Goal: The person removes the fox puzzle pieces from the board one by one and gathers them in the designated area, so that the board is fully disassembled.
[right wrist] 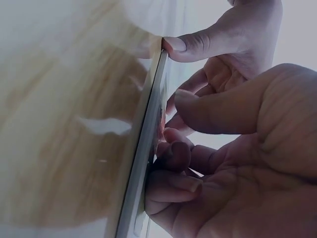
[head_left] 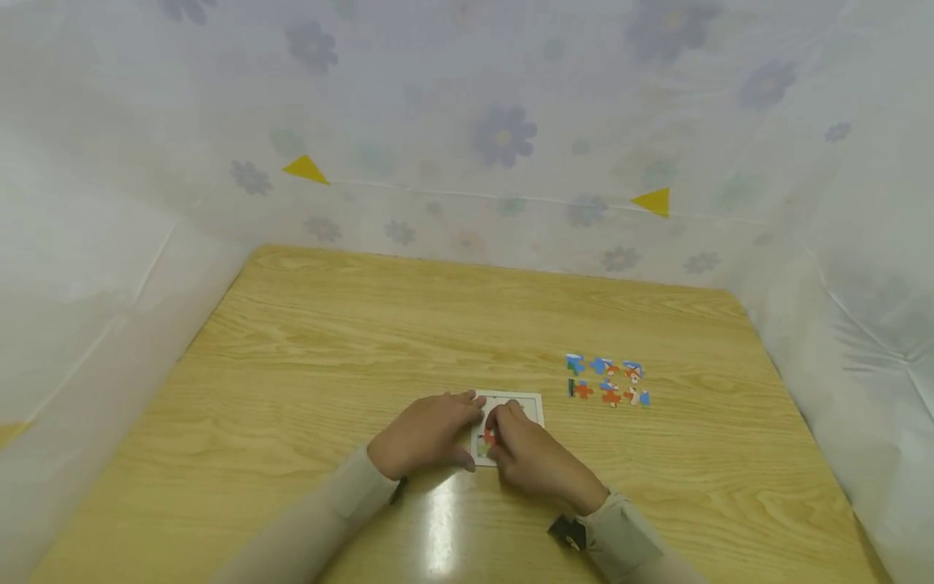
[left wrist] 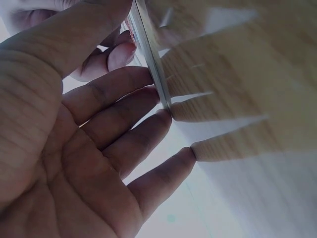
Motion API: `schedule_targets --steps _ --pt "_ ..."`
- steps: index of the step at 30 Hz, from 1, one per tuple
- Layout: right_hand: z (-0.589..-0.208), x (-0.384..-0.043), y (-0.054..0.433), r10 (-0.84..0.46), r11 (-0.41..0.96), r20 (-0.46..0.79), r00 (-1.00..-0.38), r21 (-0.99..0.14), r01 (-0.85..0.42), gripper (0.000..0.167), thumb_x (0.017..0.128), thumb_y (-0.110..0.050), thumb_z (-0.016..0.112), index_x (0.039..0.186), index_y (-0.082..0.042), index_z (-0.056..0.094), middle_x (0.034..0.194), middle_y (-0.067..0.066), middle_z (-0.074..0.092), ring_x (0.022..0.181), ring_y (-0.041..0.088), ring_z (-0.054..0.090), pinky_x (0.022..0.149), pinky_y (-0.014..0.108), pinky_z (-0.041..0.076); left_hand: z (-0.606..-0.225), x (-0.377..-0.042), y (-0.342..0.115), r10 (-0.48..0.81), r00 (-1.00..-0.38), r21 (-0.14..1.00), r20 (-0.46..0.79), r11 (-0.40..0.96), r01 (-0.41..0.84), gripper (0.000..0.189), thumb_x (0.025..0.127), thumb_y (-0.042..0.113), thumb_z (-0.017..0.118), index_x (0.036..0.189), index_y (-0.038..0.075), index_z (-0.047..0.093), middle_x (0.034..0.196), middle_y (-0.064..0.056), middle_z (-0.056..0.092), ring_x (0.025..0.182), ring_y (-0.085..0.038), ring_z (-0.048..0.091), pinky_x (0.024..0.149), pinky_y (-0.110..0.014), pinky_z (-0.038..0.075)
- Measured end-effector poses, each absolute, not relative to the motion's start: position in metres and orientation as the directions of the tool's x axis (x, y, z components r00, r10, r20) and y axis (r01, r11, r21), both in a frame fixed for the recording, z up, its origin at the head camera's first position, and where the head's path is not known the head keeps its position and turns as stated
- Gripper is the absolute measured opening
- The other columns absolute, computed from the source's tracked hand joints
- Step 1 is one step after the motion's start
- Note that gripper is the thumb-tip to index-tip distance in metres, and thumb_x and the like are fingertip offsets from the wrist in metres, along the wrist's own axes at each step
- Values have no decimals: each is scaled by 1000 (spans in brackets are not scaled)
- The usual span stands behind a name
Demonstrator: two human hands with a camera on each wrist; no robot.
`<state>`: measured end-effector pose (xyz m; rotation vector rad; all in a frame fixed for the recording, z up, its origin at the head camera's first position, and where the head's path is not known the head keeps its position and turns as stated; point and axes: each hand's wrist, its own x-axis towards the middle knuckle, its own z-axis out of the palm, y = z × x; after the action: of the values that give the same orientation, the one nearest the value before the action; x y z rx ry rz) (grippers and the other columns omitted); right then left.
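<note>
A small puzzle tray (head_left: 538,412) with a white border lies on the table, partly covered by both hands. Orange-red and green printed pieces (head_left: 488,439) show at its lower left. My left hand (head_left: 426,435) lies along the tray's left side; its fingertips touch the tray edge (left wrist: 156,69) and the tabletop, and its thumb rests at the near edge. My right hand (head_left: 538,458) is over the tray, its bent fingers (right wrist: 173,186) touching the top surface. The right thumb stands apart from those fingers in the right wrist view. What lies under the right fingertips is hidden.
Several loose jigsaw pieces (head_left: 611,395), blue, orange and white, lie in two rows to the right of the tray. The wooden table (head_left: 350,324) is bordered by a pale flowered sheet (head_left: 409,105) with two yellow triangles.
</note>
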<state>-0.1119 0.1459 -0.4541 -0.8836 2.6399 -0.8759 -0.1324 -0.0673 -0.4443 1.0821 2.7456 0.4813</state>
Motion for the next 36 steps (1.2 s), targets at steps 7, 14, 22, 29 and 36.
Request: schedule_targets --steps 7,14,22,29,36 --pt "-454 -112 146 -582 626 -45 -812 -662 -412 21 96 -1 65 111 -5 50 97 2 46 81 14 49 67 28 47 -444 -132 -68 686 -728 363 -16 682 635 63 73 42 90 123 10 70 148 -12 57 133 -31 58 106 -44 50" --pt "-453 -112 144 -529 613 -71 -845 -720 -324 18 98 -1 64 110 -6 52 92 0 55 80 13 53 67 28 49 -445 -132 -68 687 -727 372 -16 679 634 62 73 43 90 122 10 70 149 -12 57 133 -32 58 106 -45 51" --pt "-451 -112 144 -539 640 -30 -841 -664 -386 8 97 -7 69 96 -11 61 87 -5 52 79 13 48 68 30 44 -445 -131 -68 685 -729 353 -15 685 637 66 75 44 89 127 9 69 149 -12 56 132 -32 58 107 -44 50" --pt "-449 -121 156 -568 565 -66 -820 -756 -331 7 101 -12 66 96 -11 61 84 -6 56 77 10 50 66 27 45 -445 -132 -68 691 -723 359 -22 680 639 63 74 42 90 124 10 70 150 -12 55 136 -30 54 110 -45 47" --pt "-441 -139 183 -542 492 -28 -840 -821 -290 8 96 -5 72 95 -7 64 82 -1 59 69 9 53 60 23 47 -448 -134 -67 689 -724 347 -38 688 637 55 75 43 90 117 14 70 151 -8 54 139 -27 52 111 -44 47"
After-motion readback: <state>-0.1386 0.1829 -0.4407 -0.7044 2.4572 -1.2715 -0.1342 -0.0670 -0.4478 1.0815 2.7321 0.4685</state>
